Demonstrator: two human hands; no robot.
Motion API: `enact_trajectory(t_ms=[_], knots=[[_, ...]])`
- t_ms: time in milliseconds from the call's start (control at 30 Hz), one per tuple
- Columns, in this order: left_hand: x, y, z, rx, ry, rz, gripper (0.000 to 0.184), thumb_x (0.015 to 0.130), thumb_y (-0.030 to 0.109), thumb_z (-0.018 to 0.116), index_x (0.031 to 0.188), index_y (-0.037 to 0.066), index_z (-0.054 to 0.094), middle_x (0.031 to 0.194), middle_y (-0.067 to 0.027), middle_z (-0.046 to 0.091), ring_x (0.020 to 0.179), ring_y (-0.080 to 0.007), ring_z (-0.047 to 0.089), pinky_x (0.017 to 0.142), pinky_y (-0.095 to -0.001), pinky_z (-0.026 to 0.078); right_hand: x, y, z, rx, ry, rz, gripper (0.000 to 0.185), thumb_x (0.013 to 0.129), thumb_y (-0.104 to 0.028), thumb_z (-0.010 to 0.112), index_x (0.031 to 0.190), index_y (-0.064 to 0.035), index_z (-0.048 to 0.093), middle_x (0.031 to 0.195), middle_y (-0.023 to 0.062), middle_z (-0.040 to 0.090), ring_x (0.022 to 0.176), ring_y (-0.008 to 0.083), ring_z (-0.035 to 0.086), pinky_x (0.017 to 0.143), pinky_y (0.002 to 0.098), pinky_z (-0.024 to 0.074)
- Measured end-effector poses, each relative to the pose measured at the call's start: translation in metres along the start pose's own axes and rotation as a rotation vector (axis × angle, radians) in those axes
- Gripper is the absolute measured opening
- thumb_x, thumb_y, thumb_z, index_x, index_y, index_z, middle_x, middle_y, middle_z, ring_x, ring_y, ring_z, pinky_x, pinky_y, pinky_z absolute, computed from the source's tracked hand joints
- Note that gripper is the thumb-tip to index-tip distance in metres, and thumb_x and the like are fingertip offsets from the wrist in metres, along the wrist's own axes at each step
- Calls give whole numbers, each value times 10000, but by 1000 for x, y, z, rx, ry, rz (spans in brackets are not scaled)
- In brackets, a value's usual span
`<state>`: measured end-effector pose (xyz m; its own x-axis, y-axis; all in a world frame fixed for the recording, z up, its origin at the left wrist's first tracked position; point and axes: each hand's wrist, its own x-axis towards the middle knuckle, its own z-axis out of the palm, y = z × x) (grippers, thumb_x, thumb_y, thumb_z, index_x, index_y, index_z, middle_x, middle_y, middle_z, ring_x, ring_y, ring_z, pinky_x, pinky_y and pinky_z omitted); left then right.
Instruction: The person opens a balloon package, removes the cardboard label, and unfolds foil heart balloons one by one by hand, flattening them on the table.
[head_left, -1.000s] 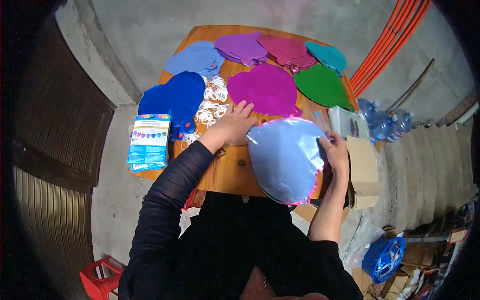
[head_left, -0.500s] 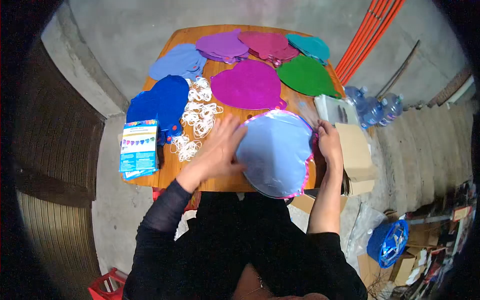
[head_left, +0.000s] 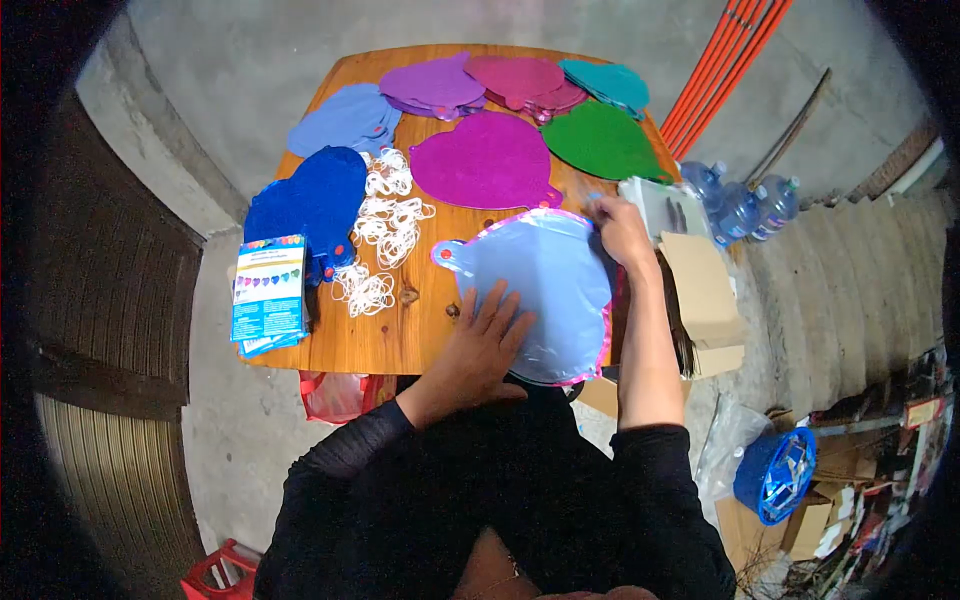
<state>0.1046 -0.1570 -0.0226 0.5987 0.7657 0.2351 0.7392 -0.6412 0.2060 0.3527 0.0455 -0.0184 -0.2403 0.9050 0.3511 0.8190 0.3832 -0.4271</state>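
A flat heart-shaped foil balloon [head_left: 545,290], silvery on top with a pink rim, lies at the table's front edge. Its tab with a red dot points left. My left hand [head_left: 488,345] rests on its lower left part, fingers spread. At the balloon's upper right edge my right hand [head_left: 622,235] is closed with its fingers curled; what they pinch is too small to make out. Just beyond lies a magenta heart balloon [head_left: 485,160]. Left of it are bundles of white string [head_left: 390,230] and a pile of dark blue balloons [head_left: 310,205].
Printed cards [head_left: 268,290] sit at the table's left edge. Light blue [head_left: 345,120], purple [head_left: 430,82], pink [head_left: 520,80], teal [head_left: 608,84] and green [head_left: 608,142] balloons line the back. Clear bags [head_left: 650,205] and cardboard [head_left: 700,290] lie right, near water bottles [head_left: 740,212] and a blue basket [head_left: 750,475].
My left hand has come down from the balloon's left side onto its lower left part, uncovering the tab. My right hand has moved up and left along the edge.
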Motion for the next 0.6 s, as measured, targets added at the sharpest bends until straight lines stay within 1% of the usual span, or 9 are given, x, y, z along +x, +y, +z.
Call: enact_trajectory(t_ms=[33,133,167,267,367,467,567,600], knots=[[1,0,1,-6,12,2,1059,560,592,798,1345,-8,417,1422,-246,364,1404,-458,204,1129,-635,108,2,-7,1,42,-51,43,281,754,11,492,940,-12,701,963,262,651,932,426,617,827,490,479],[3,0,5,-23,31,5,1079,550,569,814,1355,-4,382,1404,-240,362,1391,-458,224,1122,-636,128,12,-17,6,-31,-132,5,268,770,-14,501,934,-26,713,994,262,648,954,421,615,831,496,478],[5,0,7,-26,28,3,1085,550,570,813,1358,-3,371,1399,-239,362,1387,-458,229,1121,-635,134,12,-18,10,-108,-127,36,267,790,-36,503,944,-45,721,1037,255,649,987,419,604,863,490,468],[8,0,12,-29,43,11,1099,549,571,815,1366,-5,356,1396,-237,363,1385,-456,231,1121,-631,144,15,-20,12,-228,-197,11,280,806,-48,495,969,-56,724,1093,238,639,1059,406,572,922,481,444],[13,3,13,-21,39,12,1091,548,564,829,1359,-8,375,1388,-238,381,1375,-449,255,1119,-622,165,14,-13,17,-280,-214,-28,302,815,-41,480,996,-55,721,1129,235,620,1107,401,539,962,477,422],[19,5,18,-27,47,11,1087,545,553,841,1357,-7,386,1384,-238,391,1372,-442,266,1119,-613,179,13,-3,22,-221,-189,-39,325,820,-35,464,1023,-47,718,1137,237,615,1123,402,530,975,473,416],[24,7,20,-46,51,16,1089,541,543,846,1362,-4,385,1386,-237,392,1376,-434,266,1121,-605,186,15,8,26,-149,-222,-40,349,795,-22,463,1029,-44,720,1139,251,616,1110,410,532,985,470,412],[25,9,19,-53,49,17,1090,540,540,848,1364,-3,384,1387,-236,392,1377,-431,266,1121,-603,189,14,9,26,-123,-187,-73,358,762,1,461,1004,-35,722,1078,265,625,1063,418,556,950,477,427]])
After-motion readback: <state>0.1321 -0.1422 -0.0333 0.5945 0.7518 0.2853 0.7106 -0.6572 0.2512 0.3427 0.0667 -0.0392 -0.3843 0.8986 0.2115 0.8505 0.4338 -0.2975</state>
